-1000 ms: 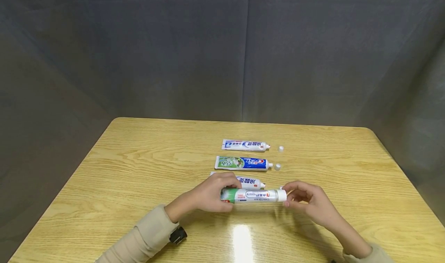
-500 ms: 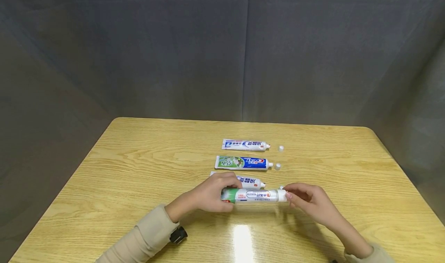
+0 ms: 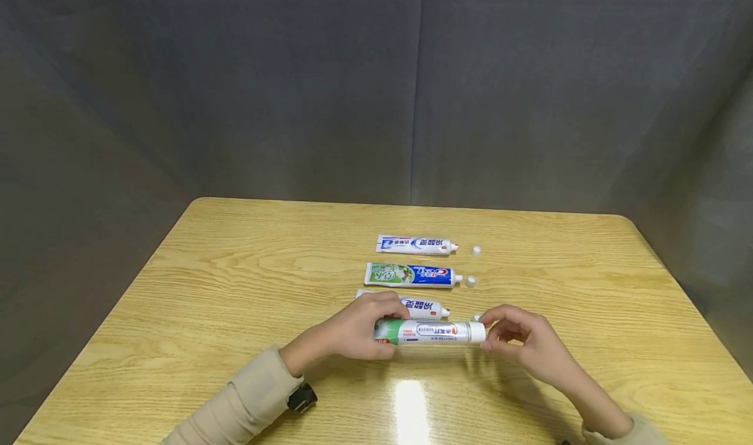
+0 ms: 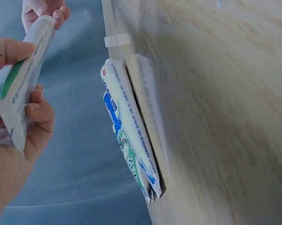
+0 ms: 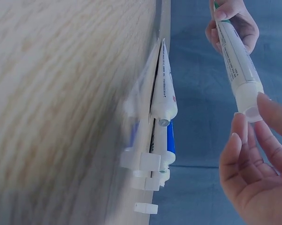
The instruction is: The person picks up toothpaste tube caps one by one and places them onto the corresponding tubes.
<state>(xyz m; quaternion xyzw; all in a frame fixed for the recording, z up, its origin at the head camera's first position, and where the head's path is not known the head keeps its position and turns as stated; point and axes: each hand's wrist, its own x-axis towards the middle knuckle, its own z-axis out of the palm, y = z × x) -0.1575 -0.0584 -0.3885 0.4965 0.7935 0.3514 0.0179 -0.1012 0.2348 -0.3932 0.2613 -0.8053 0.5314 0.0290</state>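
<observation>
our left hand point(image 3: 363, 330) grips a green-and-white plastic tube point(image 3: 432, 331); our right hand point(image 3: 532, 346) pinches its round white cap point(image 3: 477, 332); slackening could drop it.

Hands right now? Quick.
Left hand: closed, holding the green-and-white tube.
Right hand: fingertips at that tube's cap; can't tell whether pinching or loose.

The left hand point(image 4: 9, 171) grips 1 tube point(image 4: 27, 77), with the right hand point(image 4: 42, 10) at its white cap point(image 4: 46, 18).
</observation>
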